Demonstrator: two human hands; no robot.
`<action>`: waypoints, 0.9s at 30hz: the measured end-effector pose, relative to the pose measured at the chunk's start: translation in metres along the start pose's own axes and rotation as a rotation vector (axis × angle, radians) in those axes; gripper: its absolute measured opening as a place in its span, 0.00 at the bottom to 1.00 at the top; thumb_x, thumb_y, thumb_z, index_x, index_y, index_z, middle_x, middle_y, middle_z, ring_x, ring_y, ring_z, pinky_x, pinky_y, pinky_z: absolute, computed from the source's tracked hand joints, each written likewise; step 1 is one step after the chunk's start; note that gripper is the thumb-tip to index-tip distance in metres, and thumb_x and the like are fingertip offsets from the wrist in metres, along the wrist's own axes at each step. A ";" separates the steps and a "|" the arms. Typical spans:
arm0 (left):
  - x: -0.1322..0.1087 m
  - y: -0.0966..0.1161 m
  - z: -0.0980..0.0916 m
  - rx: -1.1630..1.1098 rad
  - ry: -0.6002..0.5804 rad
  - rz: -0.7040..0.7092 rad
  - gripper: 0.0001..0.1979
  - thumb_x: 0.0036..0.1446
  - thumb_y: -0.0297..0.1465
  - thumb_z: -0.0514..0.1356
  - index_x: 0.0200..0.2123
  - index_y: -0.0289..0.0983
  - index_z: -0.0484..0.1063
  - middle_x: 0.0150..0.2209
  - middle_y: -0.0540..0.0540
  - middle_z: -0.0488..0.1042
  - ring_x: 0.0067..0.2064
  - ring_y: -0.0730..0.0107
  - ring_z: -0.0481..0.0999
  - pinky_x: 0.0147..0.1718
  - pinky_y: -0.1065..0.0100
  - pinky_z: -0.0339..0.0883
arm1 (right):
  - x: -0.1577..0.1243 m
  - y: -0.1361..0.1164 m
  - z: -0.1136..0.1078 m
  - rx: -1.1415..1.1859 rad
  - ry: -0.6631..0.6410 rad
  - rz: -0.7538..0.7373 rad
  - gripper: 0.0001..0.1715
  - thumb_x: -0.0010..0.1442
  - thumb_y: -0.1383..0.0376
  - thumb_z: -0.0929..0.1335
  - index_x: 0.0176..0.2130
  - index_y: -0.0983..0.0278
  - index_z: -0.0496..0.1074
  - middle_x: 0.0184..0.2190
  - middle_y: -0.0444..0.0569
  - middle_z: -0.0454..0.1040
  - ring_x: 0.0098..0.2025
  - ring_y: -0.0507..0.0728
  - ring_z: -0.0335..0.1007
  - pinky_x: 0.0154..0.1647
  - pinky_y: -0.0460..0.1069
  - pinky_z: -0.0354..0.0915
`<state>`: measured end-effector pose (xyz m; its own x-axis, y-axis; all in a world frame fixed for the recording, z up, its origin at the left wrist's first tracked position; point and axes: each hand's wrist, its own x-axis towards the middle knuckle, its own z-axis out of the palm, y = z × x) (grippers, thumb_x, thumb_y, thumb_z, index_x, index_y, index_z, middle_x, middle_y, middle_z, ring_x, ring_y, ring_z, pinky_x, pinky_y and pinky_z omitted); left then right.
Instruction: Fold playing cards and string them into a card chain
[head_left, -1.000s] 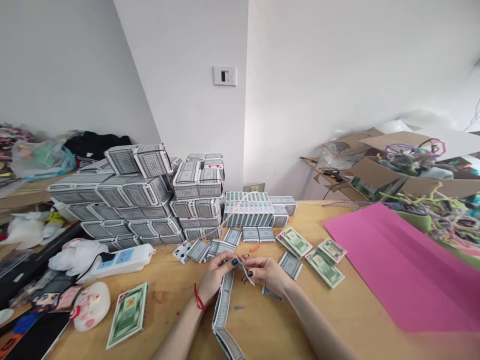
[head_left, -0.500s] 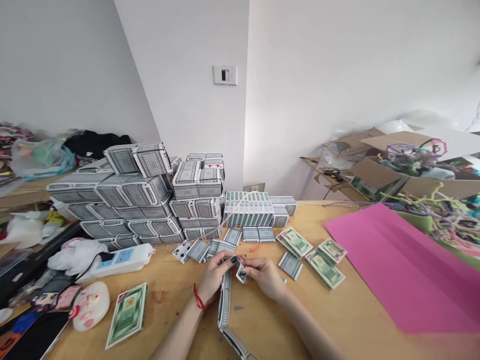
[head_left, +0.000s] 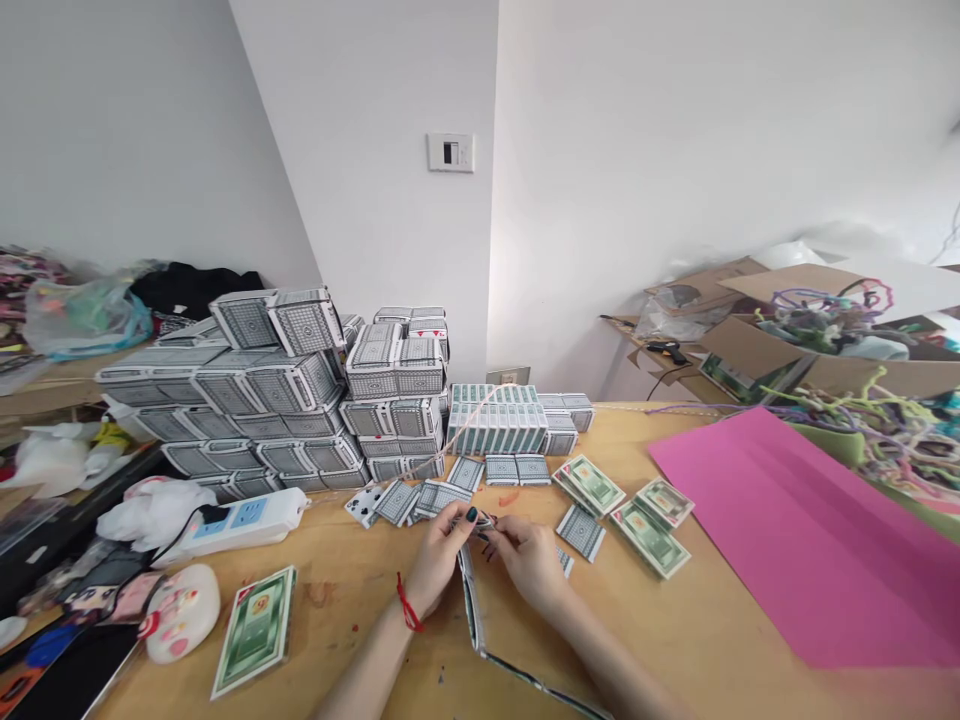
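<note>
Both hands meet over the wooden table, pinching the top end of a long strip of folded playing cards (head_left: 472, 610). My left hand (head_left: 442, 555) is closed on the strip, thumb on top; a red string bracelet circles that wrist. My right hand (head_left: 531, 560) is closed at the same end, its fingertips partly hidden, so what exactly it pinches is hard to see. From the hands the strip hangs down and bends toward the lower right, seen edge-on. Beyond the fingers lie loose playing cards (head_left: 397, 502), most face down. One card (head_left: 580, 530) lies right of my right hand.
Stacked blocks of folded cards (head_left: 262, 385) fill the back left. Green card packs (head_left: 651, 535) lie right of centre, another pack (head_left: 255, 630) at left. A power strip (head_left: 247, 520) sits left, a pink sheet (head_left: 817, 550) right. Boxes with yarn (head_left: 832, 320) stand behind it.
The strip has turned edge-on, and its lower part has swung to the right. A white card end that showed between the fingers is now mostly hidden. The hands have shifted slightly.
</note>
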<state>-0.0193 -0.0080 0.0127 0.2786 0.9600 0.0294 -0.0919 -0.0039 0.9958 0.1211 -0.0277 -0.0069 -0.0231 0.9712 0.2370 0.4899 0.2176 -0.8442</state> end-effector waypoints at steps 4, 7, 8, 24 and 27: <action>-0.001 0.003 0.003 0.110 0.012 0.007 0.09 0.42 0.33 0.63 0.27 0.36 0.68 0.27 0.51 0.70 0.31 0.69 0.69 0.32 0.71 0.62 | -0.004 0.001 0.002 -0.139 0.010 -0.065 0.10 0.52 0.70 0.61 0.25 0.64 0.70 0.18 0.45 0.72 0.20 0.52 0.67 0.23 0.43 0.59; 0.001 0.002 0.004 0.170 0.056 0.017 0.05 0.40 0.30 0.62 0.22 0.36 0.68 0.24 0.52 0.69 0.29 0.70 0.67 0.31 0.71 0.61 | -0.008 0.001 0.005 -0.197 0.020 -0.131 0.11 0.53 0.71 0.60 0.28 0.64 0.71 0.20 0.46 0.73 0.22 0.52 0.68 0.24 0.43 0.59; 0.002 0.001 0.003 0.167 0.064 0.021 0.05 0.40 0.29 0.62 0.22 0.36 0.68 0.24 0.52 0.69 0.30 0.70 0.67 0.32 0.70 0.61 | -0.008 0.001 0.006 -0.195 0.016 -0.152 0.11 0.54 0.71 0.60 0.30 0.64 0.71 0.21 0.46 0.74 0.23 0.53 0.69 0.25 0.43 0.60; 0.000 0.002 -0.002 0.038 -0.015 0.035 0.04 0.42 0.30 0.63 0.26 0.36 0.74 0.30 0.47 0.74 0.37 0.63 0.72 0.41 0.65 0.63 | 0.000 0.003 -0.003 0.114 -0.047 -0.049 0.09 0.54 0.70 0.60 0.28 0.63 0.69 0.21 0.45 0.73 0.24 0.52 0.69 0.28 0.44 0.64; -0.001 0.004 -0.002 -0.080 0.004 -0.033 0.13 0.47 0.35 0.60 0.37 0.38 0.73 0.39 0.45 0.75 0.41 0.61 0.72 0.40 0.63 0.65 | 0.008 0.009 -0.005 0.391 -0.066 0.048 0.07 0.54 0.63 0.63 0.29 0.64 0.69 0.22 0.46 0.73 0.25 0.53 0.70 0.29 0.47 0.67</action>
<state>-0.0220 -0.0087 0.0161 0.2786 0.9604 -0.0037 -0.1584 0.0498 0.9861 0.1298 -0.0181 -0.0096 -0.0709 0.9825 0.1724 0.1232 0.1801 -0.9759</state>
